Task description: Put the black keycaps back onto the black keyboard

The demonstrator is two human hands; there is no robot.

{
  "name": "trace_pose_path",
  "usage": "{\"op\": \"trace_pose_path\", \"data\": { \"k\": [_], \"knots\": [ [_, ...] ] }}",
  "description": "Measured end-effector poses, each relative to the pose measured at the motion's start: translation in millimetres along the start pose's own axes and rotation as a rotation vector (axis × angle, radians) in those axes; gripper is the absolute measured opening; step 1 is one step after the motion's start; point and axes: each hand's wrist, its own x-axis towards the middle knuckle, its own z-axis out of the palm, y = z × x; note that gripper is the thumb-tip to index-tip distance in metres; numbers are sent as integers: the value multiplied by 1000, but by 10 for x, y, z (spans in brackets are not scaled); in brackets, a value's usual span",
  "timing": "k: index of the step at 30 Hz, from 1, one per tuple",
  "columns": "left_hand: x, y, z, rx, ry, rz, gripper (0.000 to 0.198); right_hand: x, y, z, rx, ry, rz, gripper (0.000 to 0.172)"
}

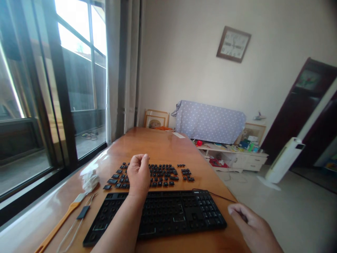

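Note:
A black computer keyboard lies on the wooden table, most of its main keys taken off and the number pad keys still in place. Behind it, loose black keycaps are laid out in rows. My left hand is closed, thumb against the fingers, over the left part of those keycaps; whatever it may hold is hidden. My left forearm crosses the keyboard. Past the keyboard's right end, by the table edge, my right hand is curled closed, and I cannot see what, if anything, is inside.
On the left lie an orange-handled brush, a wire tool with a dark grip and a crumpled white cloth. The keyboard cable runs off to the right. A window borders the table's left side; a low white cabinet stands beyond.

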Motion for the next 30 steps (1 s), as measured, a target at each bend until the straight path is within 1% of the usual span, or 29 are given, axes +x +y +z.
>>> {"op": "trace_pose_path", "data": {
  "k": [1,3,5,7,10,13,17,21,25,30],
  "knots": [
    [13,-19,0,-20,5,-35,28,138,-124,-3,-2,7,-41,42],
    [31,-42,1,-59,20,-107,30,457,-353,38,-37,-41,-158,40],
    [39,-41,2,-91,34,-169,31,804,-525,132,-108,-69,-281,36],
    [40,-20,-1,-133,44,-227,31,1139,-637,261,-226,-109,-366,33],
    [45,11,-5,-215,64,-307,30,1560,-745,480,-276,-162,-405,29],
    [60,7,-5,-258,85,-367,31,1862,-836,700,-328,-197,-405,25],
    [68,-31,-15,-265,84,-417,30,2127,-930,969,-389,-242,-403,23],
    [52,-44,-24,-243,77,-420,29,2284,-952,1178,-443,-289,-413,22],
    [36,-37,-12,-256,74,-442,28,2368,-950,1299,-483,-329,-424,18],
    [-4,-43,6,-272,61,-470,29,2424,-964,1373,-509,-358,-417,16]
  ]
}}
